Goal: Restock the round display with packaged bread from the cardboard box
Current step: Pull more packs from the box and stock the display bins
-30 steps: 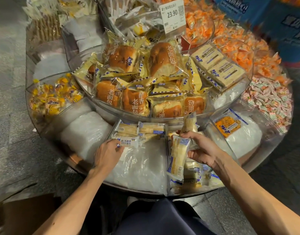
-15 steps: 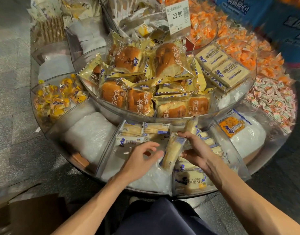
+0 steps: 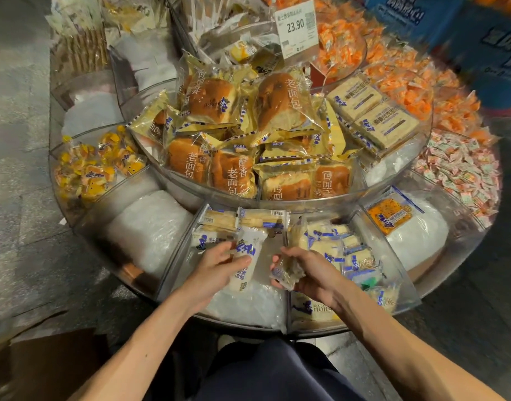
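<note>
1. Head view: left fingers [image 3: 237, 263] curl round a bread pack [image 3: 247, 254], laying it in the front compartment [image 3: 177, 257]; right fingers [image 3: 279, 258] pinch a second pack [image 3: 287, 274].
2. Step, I judge: placing. Next move: settle both packs flat below the back row [image 3: 244, 219], then reach for the box [image 3: 50, 364].

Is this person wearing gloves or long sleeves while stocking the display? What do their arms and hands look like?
No gloves: the left hand and the right hand are both bare. The forearms are bare too, with no sleeve in view and no watch or bracelet at either wrist. I can't make out a ring from here. Below the arms is dark navy clothing.
</note>
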A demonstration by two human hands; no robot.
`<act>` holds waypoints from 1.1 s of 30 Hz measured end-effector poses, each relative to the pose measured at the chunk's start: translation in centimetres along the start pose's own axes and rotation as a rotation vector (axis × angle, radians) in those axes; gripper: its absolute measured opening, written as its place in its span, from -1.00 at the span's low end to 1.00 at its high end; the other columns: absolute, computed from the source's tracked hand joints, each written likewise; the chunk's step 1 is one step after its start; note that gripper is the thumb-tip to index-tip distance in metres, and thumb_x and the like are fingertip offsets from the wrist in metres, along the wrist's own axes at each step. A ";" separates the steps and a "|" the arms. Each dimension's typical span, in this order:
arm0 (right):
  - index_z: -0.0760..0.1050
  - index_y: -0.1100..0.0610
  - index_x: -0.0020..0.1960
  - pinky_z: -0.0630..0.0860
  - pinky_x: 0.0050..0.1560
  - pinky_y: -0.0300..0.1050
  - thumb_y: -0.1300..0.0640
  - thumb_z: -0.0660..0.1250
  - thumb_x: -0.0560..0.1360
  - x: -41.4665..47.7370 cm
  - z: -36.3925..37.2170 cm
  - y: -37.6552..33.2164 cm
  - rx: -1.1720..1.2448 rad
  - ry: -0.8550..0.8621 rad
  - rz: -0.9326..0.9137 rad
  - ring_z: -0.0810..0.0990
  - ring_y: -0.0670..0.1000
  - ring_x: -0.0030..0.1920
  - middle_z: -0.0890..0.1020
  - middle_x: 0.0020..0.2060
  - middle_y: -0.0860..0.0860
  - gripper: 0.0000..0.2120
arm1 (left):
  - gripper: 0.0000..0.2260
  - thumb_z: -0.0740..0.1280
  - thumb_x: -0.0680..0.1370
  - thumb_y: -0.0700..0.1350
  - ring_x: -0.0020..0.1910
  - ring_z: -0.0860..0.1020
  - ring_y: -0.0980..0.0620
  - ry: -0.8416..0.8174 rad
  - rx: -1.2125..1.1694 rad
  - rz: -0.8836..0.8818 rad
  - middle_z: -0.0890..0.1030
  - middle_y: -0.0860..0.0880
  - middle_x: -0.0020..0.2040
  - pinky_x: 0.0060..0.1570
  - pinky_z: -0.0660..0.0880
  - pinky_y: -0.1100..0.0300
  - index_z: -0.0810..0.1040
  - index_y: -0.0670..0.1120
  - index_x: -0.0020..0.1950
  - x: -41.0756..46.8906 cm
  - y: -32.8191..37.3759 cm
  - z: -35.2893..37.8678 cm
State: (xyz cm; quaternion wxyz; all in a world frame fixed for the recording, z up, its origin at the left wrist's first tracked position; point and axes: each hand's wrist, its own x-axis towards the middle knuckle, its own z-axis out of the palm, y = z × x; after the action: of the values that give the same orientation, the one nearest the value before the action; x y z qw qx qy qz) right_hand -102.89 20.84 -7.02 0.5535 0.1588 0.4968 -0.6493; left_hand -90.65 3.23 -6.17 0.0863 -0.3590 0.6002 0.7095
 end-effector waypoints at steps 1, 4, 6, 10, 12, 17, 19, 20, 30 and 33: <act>0.51 0.23 0.20 0.60 0.01 0.18 0.19 0.40 0.51 0.0 -0.1 -0.1 -0.011 -0.002 0.006 0.62 0.14 -0.06 0.61 -0.04 0.18 -0.72 | -0.61 0.46 0.53 -0.09 0.05 0.50 0.12 0.010 -0.036 -0.033 0.58 0.00 0.18 0.01 0.49 0.04 0.41 0.01 0.29 0.0 -0.1 -0.1; 0.51 0.23 0.16 0.60 -0.01 0.18 0.20 0.40 0.50 0.0 0.0 -0.2 -0.018 -0.036 0.011 0.63 0.15 -0.06 0.62 -0.04 0.19 -0.74 | -0.83 0.43 0.55 -0.10 -0.02 0.39 0.02 -0.021 -0.110 -0.088 0.52 0.00 0.01 -0.15 0.32 0.20 0.48 0.05 0.05 0.2 -0.4 -0.5; 0.51 0.22 0.13 0.60 0.00 0.21 0.22 0.39 0.51 -0.1 0.1 -0.2 -0.032 -0.051 -0.004 0.62 0.16 -0.05 0.62 -0.04 0.20 -0.79 | -0.86 0.44 0.54 -0.08 -0.06 0.40 0.06 -0.025 -0.089 -0.076 0.51 -0.03 0.01 -0.10 0.38 0.19 0.53 0.02 0.05 0.2 -0.7 -0.8; 0.52 0.25 0.14 0.60 0.06 0.26 0.26 0.35 0.55 -0.5 -0.3 -0.2 -0.083 -0.039 -0.042 0.61 0.16 -0.04 0.62 -0.04 0.21 -0.83 | -0.71 0.47 0.51 0.00 0.03 0.55 -0.24 0.075 0.340 0.101 0.58 -0.19 -0.09 0.09 0.52 -0.06 0.56 -0.19 0.02 1.0 -1.4 -1.1; 0.52 0.27 0.15 0.62 0.05 0.26 0.26 0.35 0.55 -0.7 -0.5 -0.6 -0.101 -0.012 -0.061 0.63 0.15 -0.06 0.64 -0.07 0.21 -0.81 | -0.89 0.43 0.55 -0.07 -0.22 0.55 -0.03 0.048 0.524 0.187 0.56 -0.05 -0.22 -0.03 0.54 0.07 0.57 -0.09 -0.08 1.4 -0.5 -0.5; 0.46 0.35 0.21 0.63 -0.04 0.29 0.28 0.36 0.55 -1.0 -1.0 -1.9 -0.079 0.073 -0.102 0.62 0.17 -0.04 0.66 -0.11 0.22 -0.73 | -0.81 0.42 0.55 -0.09 0.05 0.53 0.12 0.018 0.812 0.354 0.56 0.09 0.05 0.13 0.48 0.05 0.49 0.07 0.11 4.0 2.9 1.4; 0.31 0.36 0.37 0.64 -0.08 0.28 0.28 0.39 0.52 -0.9 -1.3 -2.2 -0.079 0.107 -0.124 0.66 0.18 -0.07 0.67 -0.07 0.25 -0.52 | -0.86 0.39 0.57 -0.07 0.15 0.50 0.04 -0.032 1.011 0.417 0.55 0.02 0.14 0.24 0.43 0.01 0.52 0.03 0.12 5.2 3.3 2.2; 0.25 0.34 0.42 0.64 -0.10 0.26 0.28 0.40 0.51 -0.8 -1.4 -2.3 -0.074 0.126 -0.134 0.67 0.19 -0.07 0.68 -0.03 0.28 -0.44 | -0.85 0.37 0.58 -0.06 0.18 0.47 0.01 -0.049 1.092 0.438 0.54 -0.01 0.16 0.29 0.38 0.01 0.54 0.00 0.14 5.8 3.2 2.5; 0.25 0.32 0.44 0.65 -0.21 0.09 0.28 0.41 0.50 -1.0 -2.2 -2.4 -0.042 0.178 -0.139 0.69 0.16 -0.07 0.64 0.11 0.33 -0.42 | -0.66 0.35 0.60 -0.03 0.23 0.41 0.04 0.110 1.225 0.742 0.47 -0.01 0.25 0.17 0.36 0.19 0.51 -0.06 0.36 9.4 3.4 1.8; 0.26 0.33 0.42 0.62 -0.33 -0.03 0.30 0.39 0.51 -1.0 -1.9 -2.6 -0.069 0.187 -0.141 0.70 0.10 -0.17 0.64 0.11 0.33 -0.45 | -0.52 0.39 0.55 0.09 0.27 0.40 -0.01 0.041 1.521 0.728 0.44 -0.02 0.29 0.19 0.39 0.08 0.40 -0.01 0.41 10.2 3.5 1.8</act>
State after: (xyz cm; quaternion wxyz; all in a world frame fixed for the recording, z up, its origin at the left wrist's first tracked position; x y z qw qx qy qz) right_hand -105.46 22.67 -5.97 0.4628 0.1639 0.5783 -0.6516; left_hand -100.81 0.80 -9.62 0.0595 0.0000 0.9943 0.0888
